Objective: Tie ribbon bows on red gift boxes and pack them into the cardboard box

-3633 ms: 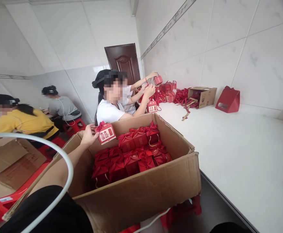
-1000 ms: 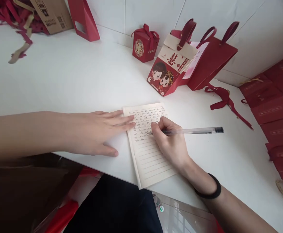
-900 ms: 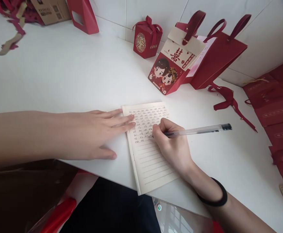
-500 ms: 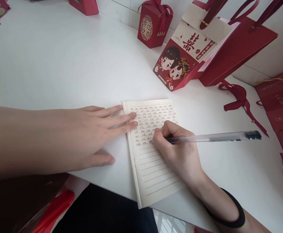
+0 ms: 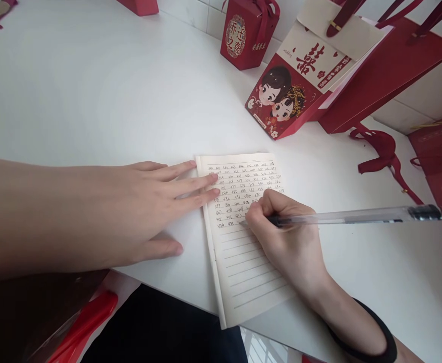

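A small lined notebook (image 5: pixel 251 292) lies at the front of the white table, its upper lines filled with handwritten numbers and its lower lines blank. My left hand (image 5: pixel 160 206) rests flat with fingers spread, the fingertips on the notebook's left edge and the thumb on the table. In my right hand (image 5: pixel 292 242) is a clear pen (image 5: pixel 357 216) with black ends, pinched near the tip. The pen's tip touches the last written line, just after a few numbers. My right hand covers part of the page's right side. A black band (image 5: pixel 376 322) circles my right wrist.
At the back stand a red gift box (image 5: pixel 247 35), a red and cream box with cartoon figures (image 5: pixel 285 85) and a red paper bag (image 5: pixel 391 65). A dark red ribbon (image 5: pixel 380 146) lies to the right. The table's front edge (image 5: pixel 168 292) runs below the notebook.
My right hand and the pen have shifted slightly right along the line, and a new pen stroke shows at the tip. The whole view has drifted a little. My left hand stays on the notebook.
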Tool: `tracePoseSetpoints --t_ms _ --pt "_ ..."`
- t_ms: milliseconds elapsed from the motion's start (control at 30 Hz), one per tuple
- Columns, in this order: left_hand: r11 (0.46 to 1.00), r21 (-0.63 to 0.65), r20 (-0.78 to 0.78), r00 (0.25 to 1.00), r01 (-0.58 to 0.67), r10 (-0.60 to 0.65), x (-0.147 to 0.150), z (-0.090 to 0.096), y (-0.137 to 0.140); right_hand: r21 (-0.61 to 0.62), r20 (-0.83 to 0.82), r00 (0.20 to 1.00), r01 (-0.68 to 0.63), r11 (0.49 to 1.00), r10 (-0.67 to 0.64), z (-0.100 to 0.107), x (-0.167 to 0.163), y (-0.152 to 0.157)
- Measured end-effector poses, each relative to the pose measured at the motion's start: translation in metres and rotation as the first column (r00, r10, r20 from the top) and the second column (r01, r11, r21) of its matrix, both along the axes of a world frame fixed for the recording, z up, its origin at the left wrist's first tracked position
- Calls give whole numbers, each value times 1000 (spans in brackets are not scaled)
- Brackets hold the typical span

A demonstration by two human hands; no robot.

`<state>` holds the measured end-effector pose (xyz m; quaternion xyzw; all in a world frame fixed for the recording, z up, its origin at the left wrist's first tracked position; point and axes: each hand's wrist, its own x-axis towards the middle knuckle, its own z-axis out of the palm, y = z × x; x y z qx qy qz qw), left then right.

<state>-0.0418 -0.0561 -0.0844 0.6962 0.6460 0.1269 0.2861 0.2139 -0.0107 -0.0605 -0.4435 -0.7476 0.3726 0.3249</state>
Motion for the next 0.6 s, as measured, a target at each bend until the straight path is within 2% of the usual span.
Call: tracePoseSetpoints --t_ms 67,167,233,333,433,600 --pt "988 -25 -37 988 152 -153 13 16 5 15 -42 998 43 999 -42 1 0 0" --pt "917 -55 -136 907 394 -398 27 37 9 5 -21 999 45 999 -45 1 0 -1" --pt "879 -47 -211 855 475 -473 30 43 9 -14 12 1000 29 999 -29 1 0 0" --pt "863 -50 -270 825 503 -497 29 43 7 -21 22 1000 12 1000 -11 1 0 0" --pt "868 -92 -263 829 488 -494 29 41 8 -22 29 1000 -3 1000 4 0 0 0" --pt "859 -114 -299 807 500 -509 30 41 10 -19 26 999 26 999 -26 1 0 0"
